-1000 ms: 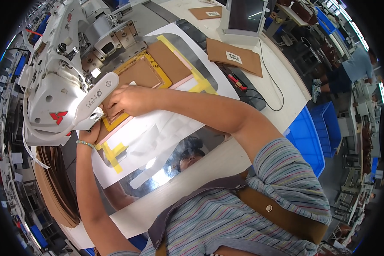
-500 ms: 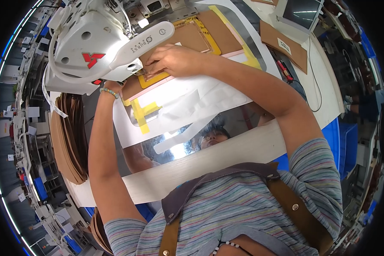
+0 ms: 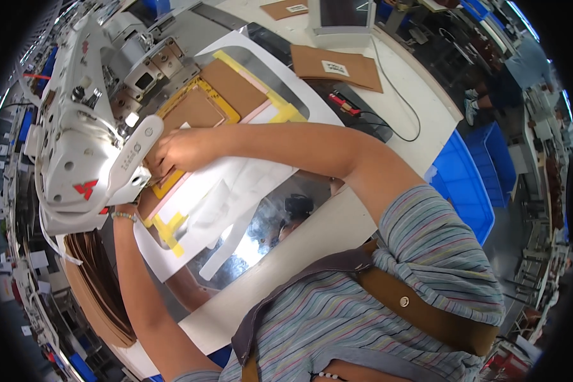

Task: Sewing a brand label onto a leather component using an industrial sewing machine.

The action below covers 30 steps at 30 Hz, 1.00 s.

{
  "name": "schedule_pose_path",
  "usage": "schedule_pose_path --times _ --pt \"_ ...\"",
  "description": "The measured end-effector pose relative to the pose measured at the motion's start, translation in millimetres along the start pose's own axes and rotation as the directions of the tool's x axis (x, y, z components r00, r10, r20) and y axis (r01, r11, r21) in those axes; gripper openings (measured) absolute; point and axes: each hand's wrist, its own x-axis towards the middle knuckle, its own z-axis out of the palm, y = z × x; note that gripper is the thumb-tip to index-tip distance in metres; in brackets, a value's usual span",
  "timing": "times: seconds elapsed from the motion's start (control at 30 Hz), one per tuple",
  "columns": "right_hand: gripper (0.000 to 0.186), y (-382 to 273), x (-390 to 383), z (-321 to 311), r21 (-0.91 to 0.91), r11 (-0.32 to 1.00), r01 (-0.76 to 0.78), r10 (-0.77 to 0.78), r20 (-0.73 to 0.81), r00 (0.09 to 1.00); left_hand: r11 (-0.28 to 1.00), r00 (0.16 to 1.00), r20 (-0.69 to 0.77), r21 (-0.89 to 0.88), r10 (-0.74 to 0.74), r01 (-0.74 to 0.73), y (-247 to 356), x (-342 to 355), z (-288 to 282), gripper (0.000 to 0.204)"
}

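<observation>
Tabletop of pale board (image 3: 420,79) spreads beneath everything, partly hidden at the left by a bulky white sewing machine (image 3: 70,149), whose rear runs off toward the dark rim. Red angular marks and small lettering show on its casing. Beside it lies a white paper sheet with yellow tape strips (image 3: 197,207), crossed by the right forearm. A curved stack of brown panels (image 3: 92,286) stands at the left; a grey-screened device (image 3: 344,14) is cut off by the upper edge. On the sheet is a flat brown panel (image 3: 235,84), part of it bordered by a yellow rectangular frame (image 3: 231,113); their near ends disappear beside the machine. The right hand (image 3: 188,149) rests there, fingers bent and close together, tips unclear; whether they pinch anything is impossible to say. The left hand (image 3: 127,208) is mostly behind the machine, its grip hidden. A white elongated lamp (image 3: 130,153) bears printing. Folded brown pieces (image 3: 366,71) carry a printed white label (image 3: 335,68).
</observation>
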Motion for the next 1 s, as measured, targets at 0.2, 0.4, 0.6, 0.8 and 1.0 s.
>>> schedule_pose_path --times 0.2,0.4,0.6,0.8,1.0 --pt "0.031 3 0 -12 0.104 0.994 -0.023 0.02 0.032 0.999 0.858 0.996 0.039 0.506 0.08 -0.089 15 3 16 0.042" --pt "0.036 6 6 -4 -0.217 0.946 -0.239 0.249 0.021 0.968 0.461 0.993 0.06 0.882 0.101 -0.1 21 -13 15 0.041" --pt "0.042 2 18 -8 -0.205 0.958 -0.199 0.231 0.148 0.962 0.474 0.985 -0.147 0.876 0.087 0.088 28 -50 26 0.038" --pt "0.043 -5 -2 -23 -0.199 0.963 -0.185 0.214 0.141 0.967 0.739 0.897 -0.441 0.591 -0.04 0.324 83 -51 74 0.027" --pt "0.041 -20 1 -22 -0.075 0.985 -0.153 0.162 0.151 0.975 0.87 0.903 -0.423 0.471 0.079 0.144 102 -94 73 0.025"
